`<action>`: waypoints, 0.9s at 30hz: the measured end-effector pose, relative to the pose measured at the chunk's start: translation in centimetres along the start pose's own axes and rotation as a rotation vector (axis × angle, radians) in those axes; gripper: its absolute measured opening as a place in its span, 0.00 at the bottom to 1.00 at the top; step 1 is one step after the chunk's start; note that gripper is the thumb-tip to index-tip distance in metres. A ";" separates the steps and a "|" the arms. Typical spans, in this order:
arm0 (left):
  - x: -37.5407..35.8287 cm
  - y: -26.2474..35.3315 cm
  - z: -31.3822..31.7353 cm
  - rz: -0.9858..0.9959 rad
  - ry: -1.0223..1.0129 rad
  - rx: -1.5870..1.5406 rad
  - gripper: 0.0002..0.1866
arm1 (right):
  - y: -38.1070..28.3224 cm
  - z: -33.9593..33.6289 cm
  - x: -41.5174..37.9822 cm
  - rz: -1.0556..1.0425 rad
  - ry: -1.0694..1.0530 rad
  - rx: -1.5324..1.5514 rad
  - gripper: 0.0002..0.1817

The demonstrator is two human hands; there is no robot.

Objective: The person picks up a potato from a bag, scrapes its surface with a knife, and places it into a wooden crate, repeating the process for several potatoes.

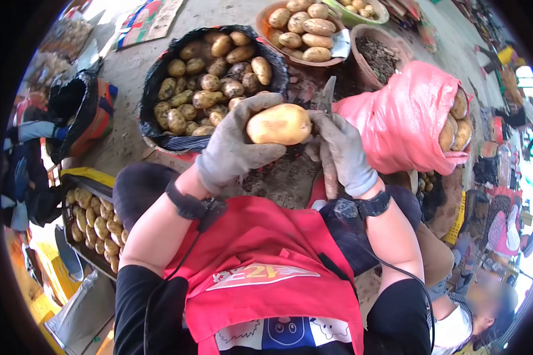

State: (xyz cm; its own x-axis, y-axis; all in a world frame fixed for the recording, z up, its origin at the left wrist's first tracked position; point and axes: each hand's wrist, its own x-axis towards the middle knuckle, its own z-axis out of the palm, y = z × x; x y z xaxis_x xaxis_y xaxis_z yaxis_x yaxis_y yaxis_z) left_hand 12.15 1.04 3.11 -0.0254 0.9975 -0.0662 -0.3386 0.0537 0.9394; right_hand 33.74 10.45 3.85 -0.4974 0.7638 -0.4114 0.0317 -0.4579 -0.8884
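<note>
A large pale-yellow potato [278,124] is held up in front of me. My left hand [234,142], in a grey glove, is closed round its left side, with thumb and fingers on opposite edges. My right hand [344,148], also gloved, has its bent fingertips at the potato's right end. A long narrow tool [328,171], greyish at the top and brown lower down, runs beside the right palm; I cannot tell whether that hand grips it. Just beyond my left hand stands a black-lined tub [149,97] full of soil-marked potatoes.
A pink sack [391,115] of potatoes lies to the right. Further off are an orange basin [266,32] of potatoes, a tub of dark scraps [378,59] and a green bowl [370,18]. A crate [92,177] of potatoes stands at left. A person [474,313] is at lower right.
</note>
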 end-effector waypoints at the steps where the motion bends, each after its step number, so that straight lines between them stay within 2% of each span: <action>1: 0.3 0.1 0.1 0.005 -0.025 0.008 0.46 | 0.0 0.1 -0.3 -0.013 -0.044 -0.006 0.17; 3: 0.5 0.0 0.2 0.058 -0.051 0.044 0.43 | 0.8 -0.8 -0.3 -0.494 -0.142 -0.600 0.20; 4: 0.2 -0.1 0.1 0.094 -0.050 0.080 0.40 | 0.0 1.3 -1.6 0.027 -0.044 -0.181 0.23; 5: -0.3 0.0 -0.1 0.126 -0.055 0.135 0.41 | 0.8 1.2 -1.4 -0.016 -0.113 -0.036 0.22; 6: -0.8 0.1 -0.4 0.149 -0.055 0.197 0.41 | 1.0 2.3 -1.7 -0.071 -0.066 -0.021 0.23; 7: -0.8 -0.1 -0.5 0.125 -0.074 0.095 0.40 | 1.9 0.6 -1.0 -0.043 -0.089 -0.058 0.25; 8: -0.6 -1.2 -0.8 0.145 -0.047 0.056 0.40 | 1.8 1.2 -1.1 -0.124 -0.043 -0.152 0.27; 10: -2.4 1.9 -0.8 0.078 -0.014 -0.125 0.39 | 1.8 0.6 0.0 -0.115 -0.056 -0.168 0.25; 11: -2.9 3.1 -1.1 0.288 0.043 -0.124 0.37 | 2.0 1.5 0.4 -0.155 -0.062 -0.118 0.24; 12: -3.9 5.0 -1.9 0.402 0.152 -0.026 0.36 | 1.9 2.5 0.9 -0.108 -0.060 -0.080 0.24; 13: -5.7 6.8 -3.2 0.393 0.236 -0.033 0.36 | 2.6 1.8 2.0 -0.035 -0.094 -0.097 0.25; 16: -15.4 13.1 -8.0 0.472 0.596 -0.026 0.34 | 4.5 0.9 3.5 0.127 -0.199 -0.134 0.29; 18: -24.2 14.3 -11.8 0.561 0.809 -0.001 0.38 | 4.0 3.0 1.9 0.174 -0.224 -0.251 0.33; 20: -32.7 11.8 -16.5 0.616 1.062 0.173 0.37 | 5.2 3.5 2.6 0.144 -0.250 -0.272 0.33; 22: -42.0 6.7 -20.5 0.293 1.484 0.532 0.39 | 5.9 4.2 2.7 0.126 -0.332 -0.301 0.33; 23: -45.9 2.4 -23.0 0.191 1.603 0.396 0.37 | 6.5 4.3 3.5 0.125 -0.337 -0.324 0.34; 24: -47.5 5.3 -17.6 -0.188 1.832 0.425 0.34 | 7.1 4.2 4.6 0.121 -0.334 -0.347 0.34; 25: -51.4 -1.5 -22.6 -0.176 1.819 0.305 0.26 | 7.5 4.0 5.7 0.130 -0.317 -0.371 0.33; 26: -57.3 -13.1 -28.6 -0.201 1.751 0.820 0.17 | 8.0 3.9 6.6 0.141 -0.293 -0.398 0.33; 27: -57.5 -11.1 -24.6 0.289 1.551 0.255 0.09 | 8.7 3.4 7.8 0.146 -0.256 -0.432 0.34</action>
State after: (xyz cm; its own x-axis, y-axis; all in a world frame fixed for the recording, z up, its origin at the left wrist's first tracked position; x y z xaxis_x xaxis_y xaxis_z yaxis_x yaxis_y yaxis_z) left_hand -5.80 -58.04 -11.80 -0.9996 -0.0269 0.0031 0.0019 0.0446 0.9990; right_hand 27.17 10.89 -6.37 -0.6556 0.5453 -0.5224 0.4444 -0.2808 -0.8507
